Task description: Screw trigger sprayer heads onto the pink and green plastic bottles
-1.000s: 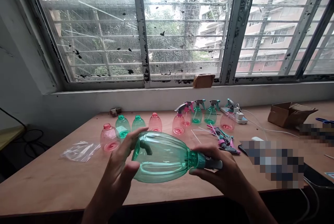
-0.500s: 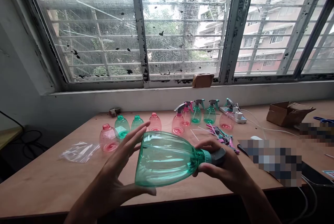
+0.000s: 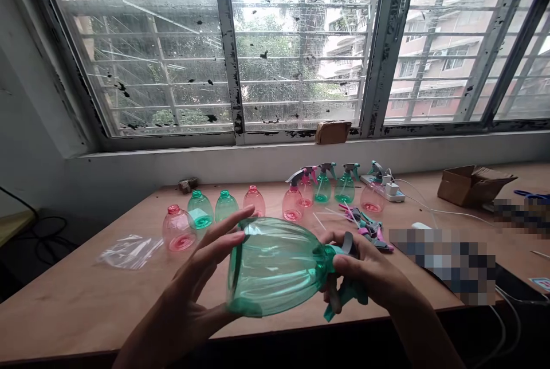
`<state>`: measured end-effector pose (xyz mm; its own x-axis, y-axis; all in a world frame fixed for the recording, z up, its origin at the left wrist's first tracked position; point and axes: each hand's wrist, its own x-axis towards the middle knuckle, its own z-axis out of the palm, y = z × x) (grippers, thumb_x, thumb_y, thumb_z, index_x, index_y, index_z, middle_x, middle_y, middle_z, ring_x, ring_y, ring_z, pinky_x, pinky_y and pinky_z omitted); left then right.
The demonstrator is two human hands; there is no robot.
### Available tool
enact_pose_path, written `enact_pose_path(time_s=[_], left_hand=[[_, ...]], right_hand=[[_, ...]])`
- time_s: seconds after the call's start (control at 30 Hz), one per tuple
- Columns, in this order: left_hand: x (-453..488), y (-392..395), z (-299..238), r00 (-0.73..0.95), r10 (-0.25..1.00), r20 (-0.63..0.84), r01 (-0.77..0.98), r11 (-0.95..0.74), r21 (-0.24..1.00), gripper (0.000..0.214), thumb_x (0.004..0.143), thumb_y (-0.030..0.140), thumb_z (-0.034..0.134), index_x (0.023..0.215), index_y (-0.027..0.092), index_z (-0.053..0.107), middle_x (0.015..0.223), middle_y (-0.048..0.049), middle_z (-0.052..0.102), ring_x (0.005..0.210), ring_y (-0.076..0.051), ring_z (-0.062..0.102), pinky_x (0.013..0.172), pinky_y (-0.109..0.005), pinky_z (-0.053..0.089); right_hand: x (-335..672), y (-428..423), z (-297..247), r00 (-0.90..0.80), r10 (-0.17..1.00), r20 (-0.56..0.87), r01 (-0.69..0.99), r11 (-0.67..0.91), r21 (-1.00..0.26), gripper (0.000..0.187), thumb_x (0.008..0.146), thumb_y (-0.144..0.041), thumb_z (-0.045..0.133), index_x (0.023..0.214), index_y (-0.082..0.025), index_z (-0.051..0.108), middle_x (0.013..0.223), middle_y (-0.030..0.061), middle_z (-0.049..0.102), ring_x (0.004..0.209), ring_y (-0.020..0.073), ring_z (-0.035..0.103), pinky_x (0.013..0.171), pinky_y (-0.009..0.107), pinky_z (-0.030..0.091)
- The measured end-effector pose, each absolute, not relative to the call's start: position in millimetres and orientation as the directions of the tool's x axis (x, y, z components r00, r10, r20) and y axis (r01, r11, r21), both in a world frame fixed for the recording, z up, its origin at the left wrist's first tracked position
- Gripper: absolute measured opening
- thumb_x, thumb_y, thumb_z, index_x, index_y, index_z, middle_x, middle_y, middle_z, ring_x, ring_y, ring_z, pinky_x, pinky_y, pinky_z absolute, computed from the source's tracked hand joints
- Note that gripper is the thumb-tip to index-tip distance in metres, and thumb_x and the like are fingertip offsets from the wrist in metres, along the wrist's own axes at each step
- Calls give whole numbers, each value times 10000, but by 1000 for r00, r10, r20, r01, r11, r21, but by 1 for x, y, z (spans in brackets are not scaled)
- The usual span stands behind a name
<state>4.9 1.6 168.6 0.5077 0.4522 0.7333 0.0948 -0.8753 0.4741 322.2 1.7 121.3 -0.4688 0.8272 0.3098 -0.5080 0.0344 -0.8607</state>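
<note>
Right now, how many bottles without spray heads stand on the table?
4: front-left pink bottle, then first green bottle, second green bottle and rear pink bottle behind it, toward the right. Others may be hidden behind the left hand or held green bottle.

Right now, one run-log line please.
left hand: at base of green bottle | right hand: gripping spray head | bottle: sideways | table: pink bottles standing

That green spray bottle (image 3: 277, 266) looks smooth, glossy plastic; the desk (image 3: 86, 306), matt wood; the open box (image 3: 459, 188) over there, dull cardboard.
</note>
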Motion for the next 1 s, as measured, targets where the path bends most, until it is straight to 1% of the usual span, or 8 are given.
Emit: enact_pose_path(time_s=[0.17,0.27,0.5,0.67,0.73,0.83,0.93,1.0], left_hand=[[0,2,161,398,579,712,259,-815,518,950,817,528,1015,1644,509,548,1694,-67,614,1537,-395,622,1205,-458,608],[4,0,161,255,713,653,384,-694,609,945,791,783,909,1618,448,599,1492,-84,755,1301,-386,778,1077,-436,668],[14,-3,169,193,783,591,534,-589,606,667,947,862,671,1413,386,708,1147,-36,809,974,-284,747,877,-359,607],[3,7,163,339,723,602,493,-682,541,929,893,994,514,1607,408,611,1448,-92,776,1214,-383,761,1058,-479,630],[-1,9,161,409,673,616,448,-737,507,1026,870,942,644,1749,472,402,1728,-76,585,1488,-436,634,1212,-538,565],[-2,6,161,488,574,657,370,-818,440,1046,1000,526,848,1802,525,175,1899,-17,301,1717,-388,355,1326,-528,451],[-2,1,163,528,479,701,317,-877,360,942,1074,203,713,1807,499,201,1904,1,277,1755,-322,267,1360,-478,396],[-4,-1,163,498,483,720,338,-873,351,849,1092,266,714,1784,514,290,1863,3,374,1709,-317,384,1332,-429,445]], right_hand=[[320,-1,118,-472,827,306,-503,32,-864,365,935,-370,981,1049,-159,707,835,88,899,708,218,888,631,285,726],[313,-5,117,-392,863,319,-424,138,-895,343,929,-370,984,1075,-166,750,850,69,893,748,219,887,725,314,722],[312,-13,115,-129,814,567,186,581,-792,308,863,-377,993,1095,-259,828,855,5,822,696,184,732,604,253,553],[314,-15,116,-80,789,609,231,609,-759,263,884,-343,968,1083,-270,812,845,5,807,681,179,690,617,268,543],[313,-12,117,-115,843,525,29,531,-847,314,909,-444,956,1054,-236,771,816,27,807,661,191,727,555,261,530],[313,-8,118,-279,889,362,-242,300,-923,477,922,-598,917,1063,-203,690,787,55,816,672,241,809,563,296,596],[312,-6,121,-409,869,279,-321,149,-935,561,906,-659,903,1084,-195,645,743,38,798,653,250,826,604,345,666],[311,-6,123,-420,861,287,-329,150,-932,572,884,-663,919,1067,-190,654,745,41,802,657,252,831,591,334,664]])
